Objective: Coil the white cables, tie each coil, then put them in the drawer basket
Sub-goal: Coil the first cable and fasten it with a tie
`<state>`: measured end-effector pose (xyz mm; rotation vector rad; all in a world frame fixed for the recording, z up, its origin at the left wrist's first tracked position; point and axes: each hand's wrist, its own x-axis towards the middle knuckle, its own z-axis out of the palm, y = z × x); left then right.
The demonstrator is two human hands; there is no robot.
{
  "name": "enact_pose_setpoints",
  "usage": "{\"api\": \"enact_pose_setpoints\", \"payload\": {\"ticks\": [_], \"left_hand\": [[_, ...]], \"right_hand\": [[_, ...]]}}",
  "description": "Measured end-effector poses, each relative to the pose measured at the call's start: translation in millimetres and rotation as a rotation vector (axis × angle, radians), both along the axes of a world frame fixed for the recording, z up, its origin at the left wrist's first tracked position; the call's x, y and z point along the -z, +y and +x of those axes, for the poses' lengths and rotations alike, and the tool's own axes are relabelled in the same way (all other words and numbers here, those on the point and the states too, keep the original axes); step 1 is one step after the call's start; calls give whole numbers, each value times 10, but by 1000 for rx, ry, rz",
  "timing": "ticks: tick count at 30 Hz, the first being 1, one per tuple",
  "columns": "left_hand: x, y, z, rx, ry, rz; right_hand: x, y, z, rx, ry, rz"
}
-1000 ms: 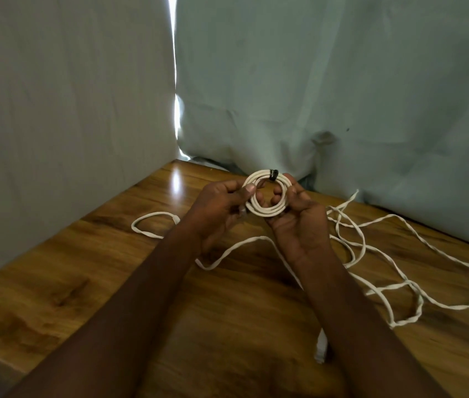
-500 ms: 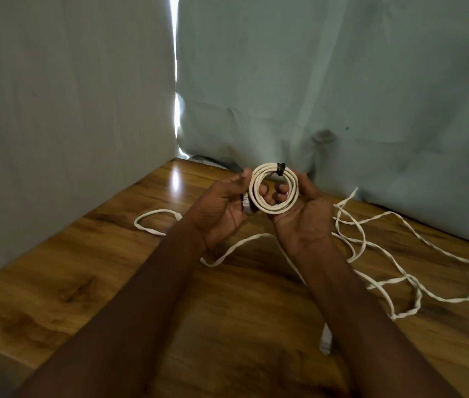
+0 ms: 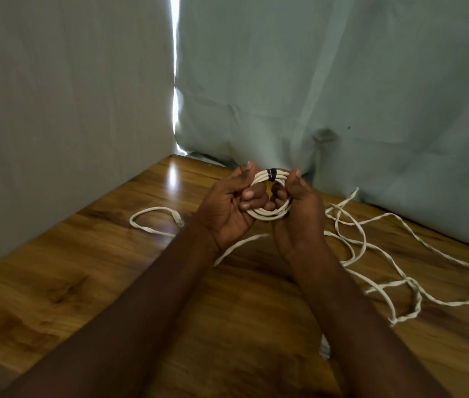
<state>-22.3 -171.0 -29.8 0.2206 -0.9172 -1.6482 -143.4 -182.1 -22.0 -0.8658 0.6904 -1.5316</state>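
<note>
- Since a second ago the coil (image 3: 269,196) has tipped up, its black tie (image 3: 271,174) now on top.
- Left hand (image 3: 229,203) and right hand (image 3: 296,211) both grip it, fingers (image 3: 252,194) curled round the loops, above the desk (image 3: 84,271) near its far edge.
- A loose cable (image 3: 417,288) sprawls toward the desk's right edge, one plug (image 3: 179,220) lying left of the hands.

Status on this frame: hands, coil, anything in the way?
Left hand and right hand both grip white coil. Black tie on. Loose cable on table. Basket unseen.
</note>
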Motion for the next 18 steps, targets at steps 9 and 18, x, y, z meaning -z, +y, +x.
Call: {"api": "enact_pose_setpoints", "payload": {"ticks": [9,18], "left_hand": [[42,-88,150,-170,-10,56],[-209,211,244,-118,73,-125]], "right_hand": [[-68,74,-138,-311,-107,-42],[-317,539,-54,-323,-44,-77]]}}
